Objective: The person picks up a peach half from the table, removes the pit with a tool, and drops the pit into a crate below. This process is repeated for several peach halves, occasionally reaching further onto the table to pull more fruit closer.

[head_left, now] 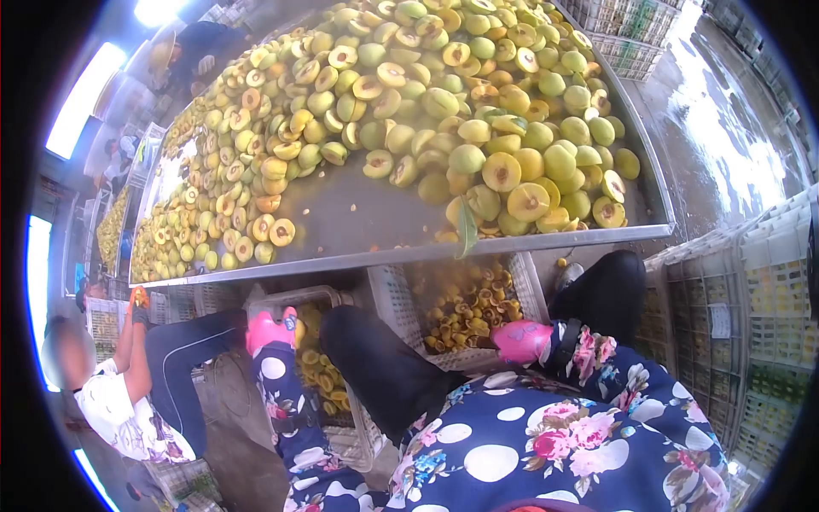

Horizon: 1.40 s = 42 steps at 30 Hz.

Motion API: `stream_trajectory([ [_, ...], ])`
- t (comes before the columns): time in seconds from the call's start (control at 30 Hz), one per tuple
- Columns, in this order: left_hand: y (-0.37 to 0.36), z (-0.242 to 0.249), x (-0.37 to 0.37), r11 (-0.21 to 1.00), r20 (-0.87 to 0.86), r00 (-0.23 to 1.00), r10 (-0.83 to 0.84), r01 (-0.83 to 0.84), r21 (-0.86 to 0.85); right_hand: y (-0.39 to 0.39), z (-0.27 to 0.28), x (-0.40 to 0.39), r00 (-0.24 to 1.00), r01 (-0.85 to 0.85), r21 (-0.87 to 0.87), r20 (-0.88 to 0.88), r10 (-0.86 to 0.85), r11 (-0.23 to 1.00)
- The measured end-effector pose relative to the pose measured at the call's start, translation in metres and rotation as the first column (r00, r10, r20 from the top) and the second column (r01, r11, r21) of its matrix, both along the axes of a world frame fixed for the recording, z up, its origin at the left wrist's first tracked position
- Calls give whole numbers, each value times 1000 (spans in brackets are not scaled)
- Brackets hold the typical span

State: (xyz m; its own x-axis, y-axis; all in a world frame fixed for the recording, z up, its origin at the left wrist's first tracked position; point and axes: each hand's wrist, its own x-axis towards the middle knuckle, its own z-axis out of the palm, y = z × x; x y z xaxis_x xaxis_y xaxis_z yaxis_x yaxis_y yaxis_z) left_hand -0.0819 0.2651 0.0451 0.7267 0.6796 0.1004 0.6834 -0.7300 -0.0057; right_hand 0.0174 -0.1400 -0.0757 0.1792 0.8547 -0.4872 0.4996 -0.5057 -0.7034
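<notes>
My left hand [270, 331], in a pink glove, is closed above the left crate [368, 444] of cut fruit pieces [324, 380]; what it holds is too small to tell. On the right, my right hand [520, 341], also pink-gloved, is closed at the edge of a white crate [531, 286] holding yellow-brown fruit pieces [465, 311]. Its fingertips are partly hidden, and its contents cannot be made out. Above both hands stands a metal table [367, 209] heaped with green-yellow fruit [441, 102], many cut in half. A green leaf [467, 229] hangs over its front rim.
A seated co-worker [128, 410] with orange-gloved hands is at the left, and another person [192, 51] is behind the table. Stacked crates [742, 316] stand at the right, more at the top right [623, 34]. My knees are between the crates.
</notes>
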Motion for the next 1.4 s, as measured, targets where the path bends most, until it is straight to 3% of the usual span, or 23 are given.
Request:
stream_trajectory([
  [0.03,3,2,5,968,75,990,-116,96,233,2,7,-1,996,91,-37,-21,-92,995],
  [0.1,27,-8,45,949,337,925,-175,249,-191,5,15,3,974,221,-71,-45,-224,973],
  [0.17,-10,31,113,906,187,941,-282,325,-269,10,20,12,948,310,-58,-57,-313,949],
  [0.23,-32,32,181,647,39,998,48,-2,-762,6,18,13,951,300,-51,-65,-303,953],
  [0.27,-42,24,209,584,6,994,105,-57,-810,3,18,13,952,294,-49,-66,-297,954],
  [0.37,-59,-17,269,590,31,989,142,-60,-805,2,32,16,904,378,-16,-210,-373,926],
  [0.4,-63,-31,283,596,53,985,163,-55,-801,0,23,14,917,379,21,-143,-372,925],
  [0.53,-62,-81,310,531,191,956,225,44,-846,-7,7,16,889,446,97,-160,-429,890],
  [0.6,-56,-87,298,508,413,910,46,334,-794,-7,6,16,898,433,71,-122,-423,898],
  [0.67,-60,-65,252,548,656,657,-371,725,-417,-10,-17,14,843,491,63,-284,-456,869],
  [0.7,-60,-53,240,465,714,573,-402,800,-380,-10,-10,16,804,518,10,-348,-483,855],
  [0.73,-67,-36,230,312,690,722,-51,668,-676,-9,-2,18,758,542,-47,-406,-511,839],
  [0.77,-67,-34,226,140,609,765,209,593,-793,-6,41,27,702,554,-151,-443,-557,819],
  [0.8,-67,-32,222,-35,466,749,471,544,-838,-3,63,31,644,554,-254,-472,-601,793],
  [0.83,-88,-6,207,-300,234,707,667,543,-785,-3,63,29,676,572,-151,-470,-567,806],
  [0.9,-105,3,178,-468,97,704,704,562,-682,-5,60,24,739,584,59,-451,-500,810],
  [0.93,-114,6,168,-497,53,707,706,547,-674,-3,75,24,647,659,73,-562,-515,749],
  [1.03,-142,12,138,-723,-128,758,640,537,-436,0,114,29,701,648,143,-495,-513,748],
  [1.2,-177,-7,102,-723,138,833,536,537,-435,6,143,25,795,604,302,-289,-534,737],
  [1.4,-206,2,82,-593,217,824,523,535,-602,11,143,15,819,565,396,-162,-551,724],
])
